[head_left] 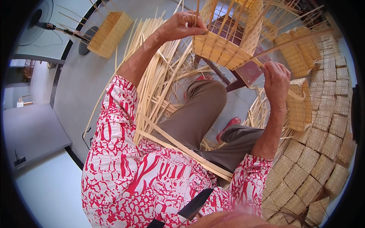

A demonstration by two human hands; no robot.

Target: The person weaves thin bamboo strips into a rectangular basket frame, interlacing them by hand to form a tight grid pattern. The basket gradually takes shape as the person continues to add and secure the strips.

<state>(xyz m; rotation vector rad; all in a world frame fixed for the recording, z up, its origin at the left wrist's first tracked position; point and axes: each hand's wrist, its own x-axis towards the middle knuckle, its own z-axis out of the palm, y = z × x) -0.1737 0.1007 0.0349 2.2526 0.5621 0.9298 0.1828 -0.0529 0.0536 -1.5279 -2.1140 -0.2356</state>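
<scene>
A person sits and works on a half-made basket [224, 45] woven from thin, pale bamboo strips. The basket rests tipped on a dark red stool [249, 70] just past the person's knees. Its bottom part is woven tight, and loose strips stick up from the top.

The left hand [182, 24] is closed on the near top edge of the basket, with the fingers pinching one of the standing strips. The right hand [275, 78] is below the basket's right corner. It is closed on a long flat strip [292, 43] that runs up and to the right, past the basket.

A big heap of loose bamboo strips [159, 79] lies on the floor [87, 79] to the left of the legs. Some strips lie across the person's lap. On the right, many woven squares [323, 152] are stacked in rows, touching each other. One more woven basket [300, 104] stands just beside the right hand. Another basket [110, 33] sits far off on the floor at the top left, near a fan [42, 21]. The person wears a red and white shirt, brown trousers and red shoes [228, 127]
</scene>
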